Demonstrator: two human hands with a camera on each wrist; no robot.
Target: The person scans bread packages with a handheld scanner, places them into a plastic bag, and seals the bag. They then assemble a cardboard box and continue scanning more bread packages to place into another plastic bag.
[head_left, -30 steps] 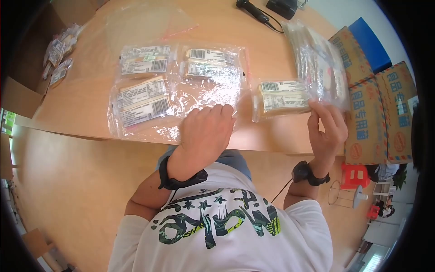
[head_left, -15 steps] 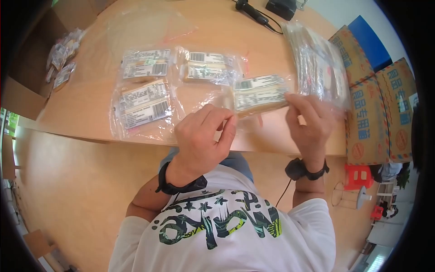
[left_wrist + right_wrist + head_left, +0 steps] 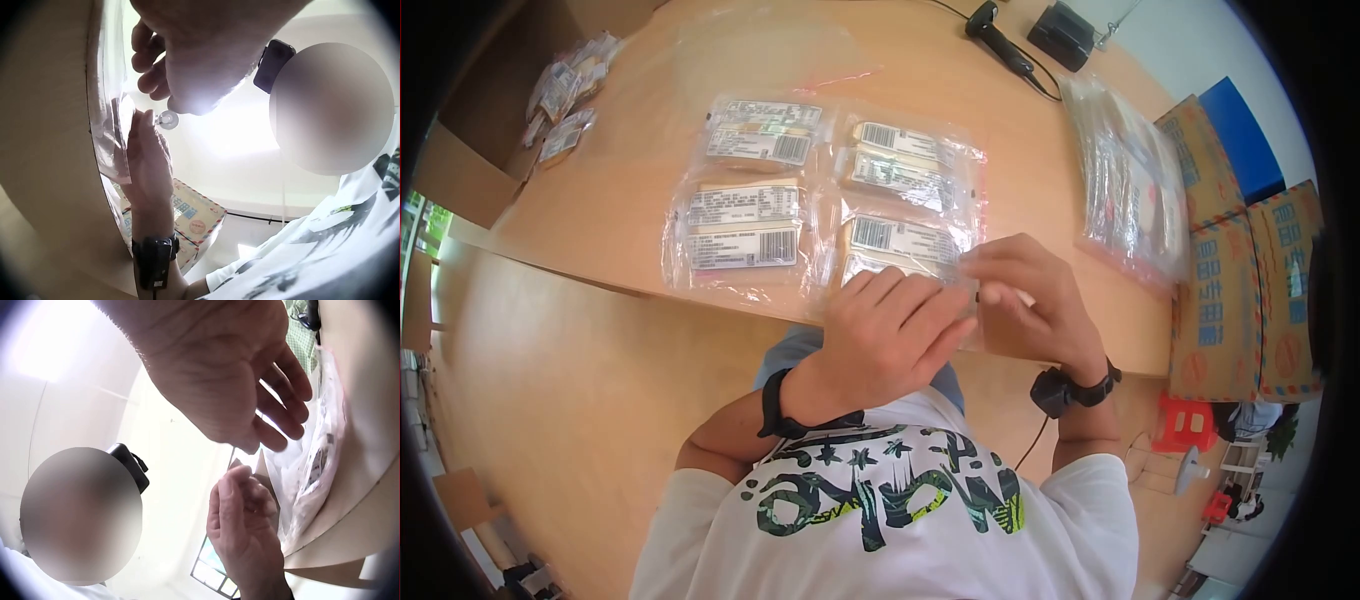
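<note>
Flat beige packs with white barcode labels lie in pairs on a large clear plastic bag (image 3: 978, 190) with a pink edge strip. Nearest to my hands is the lower-right pair (image 3: 900, 238), its near side partly hidden behind my left hand (image 3: 892, 328). That hand's fingers are loosely bent over the bag's near edge. At the right end of the same pair is my right hand (image 3: 1038, 298), fingertips close to it, fingers relaxed. Other pairs sit at upper right (image 3: 897, 165), upper left (image 3: 762, 133) and lower left (image 3: 745, 225).
A stack of filled clear bags (image 3: 1130, 180) lies at the right, beside printed cartons (image 3: 1230, 300) and a blue box (image 3: 1230, 140). Behind are a barcode scanner (image 3: 997, 45) and a black device (image 3: 1062, 36). Loose small packs (image 3: 570, 85) lie by an open carton (image 3: 470, 170) at left.
The right hand has carried a pair of packs leftward from beside the bag stack onto the bag's lower right, and no longer grips it. The left hand has shifted slightly right.
</note>
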